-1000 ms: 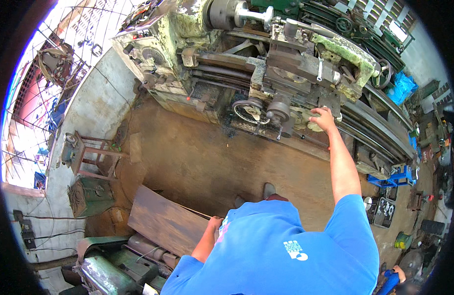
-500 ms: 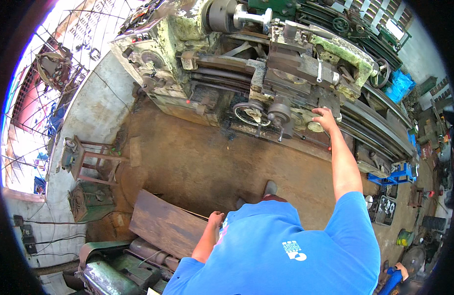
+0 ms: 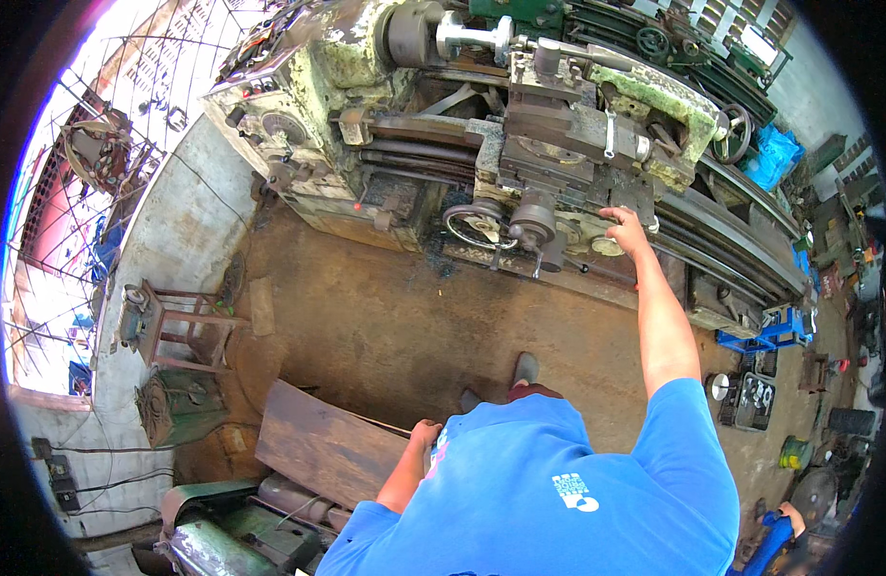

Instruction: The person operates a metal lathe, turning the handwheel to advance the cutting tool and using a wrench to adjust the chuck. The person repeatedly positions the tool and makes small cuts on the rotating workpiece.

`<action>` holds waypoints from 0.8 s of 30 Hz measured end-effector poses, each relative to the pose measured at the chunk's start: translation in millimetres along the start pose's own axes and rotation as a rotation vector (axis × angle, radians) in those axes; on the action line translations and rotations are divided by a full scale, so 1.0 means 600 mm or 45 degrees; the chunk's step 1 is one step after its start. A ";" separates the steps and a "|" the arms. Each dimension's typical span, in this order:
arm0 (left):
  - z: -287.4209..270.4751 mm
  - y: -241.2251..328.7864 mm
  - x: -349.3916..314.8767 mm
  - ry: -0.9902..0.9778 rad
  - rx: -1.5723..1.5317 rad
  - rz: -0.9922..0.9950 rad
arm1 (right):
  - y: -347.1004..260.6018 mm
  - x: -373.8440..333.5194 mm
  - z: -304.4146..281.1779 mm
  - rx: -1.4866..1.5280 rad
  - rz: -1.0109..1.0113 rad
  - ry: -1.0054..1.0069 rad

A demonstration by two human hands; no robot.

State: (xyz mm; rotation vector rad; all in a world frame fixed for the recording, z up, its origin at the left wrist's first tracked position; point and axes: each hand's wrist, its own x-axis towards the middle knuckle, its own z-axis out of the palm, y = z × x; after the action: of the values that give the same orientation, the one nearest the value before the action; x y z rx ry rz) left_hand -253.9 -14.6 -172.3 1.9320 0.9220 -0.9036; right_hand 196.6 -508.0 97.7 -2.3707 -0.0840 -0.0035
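A large worn metalworking lathe (image 3: 366, 62) stands in front of me. At its carriage (image 3: 548, 178), my right hand (image 3: 627, 230) reaches out with fingers extended and apart. Those fingers are at the carriage's front edge, just above a round pale knob (image 3: 606, 247); whether they touch is hard to tell. Left of this hand are a dark cross-slide handle (image 3: 533, 228) and a spoked handwheel (image 3: 479, 226). A wrench (image 3: 611, 134) lies on the upper slide. Low at my waist, my left hand (image 3: 424, 434) hangs beside my blue shirt, its fingers partly hidden.
A brown board (image 3: 327, 437) lies beside my left arm, near a green machine (image 3: 217, 542). On the left stand a metal stool frame (image 3: 188, 322) and a green motor-like unit (image 3: 179, 408). At right are a blue stand (image 3: 769, 331), a tray of parts (image 3: 754, 401) and another person's blue sleeve (image 3: 771, 547).
The view has turned slightly, so the lathe sits a little further left. My right hand stays by the carriage; my left hand remains at my waist.
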 end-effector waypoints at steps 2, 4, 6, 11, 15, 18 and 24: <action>-0.003 0.007 -0.004 -0.032 -0.025 0.009 | -0.001 0.000 0.000 0.012 -0.004 0.008; -0.002 0.011 -0.005 -0.060 -0.045 0.003 | 0.000 -0.001 0.000 -0.008 0.026 0.017; 0.002 0.012 0.000 -0.063 -0.066 -0.016 | 0.002 -0.001 0.001 -0.032 -0.015 0.029; 0.017 0.008 0.017 -0.084 -0.108 0.013 | 0.005 0.000 0.002 -0.011 -0.006 0.028; 0.030 0.001 0.030 -0.069 -0.047 0.003 | 0.005 -0.001 0.002 -0.005 -0.032 0.022; 0.037 -0.007 0.035 -0.122 -0.115 -0.019 | 0.007 -0.002 0.003 0.005 -0.050 0.037; 0.030 0.005 0.015 -0.033 0.028 0.083 | 0.013 -0.001 0.004 -0.012 -0.061 0.035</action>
State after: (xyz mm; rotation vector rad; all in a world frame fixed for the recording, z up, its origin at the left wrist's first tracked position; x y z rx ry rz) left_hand -251.4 -29.0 -186.6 1.9529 0.8323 -0.9017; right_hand 196.3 -511.8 90.7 -2.3769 -0.1274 -0.0592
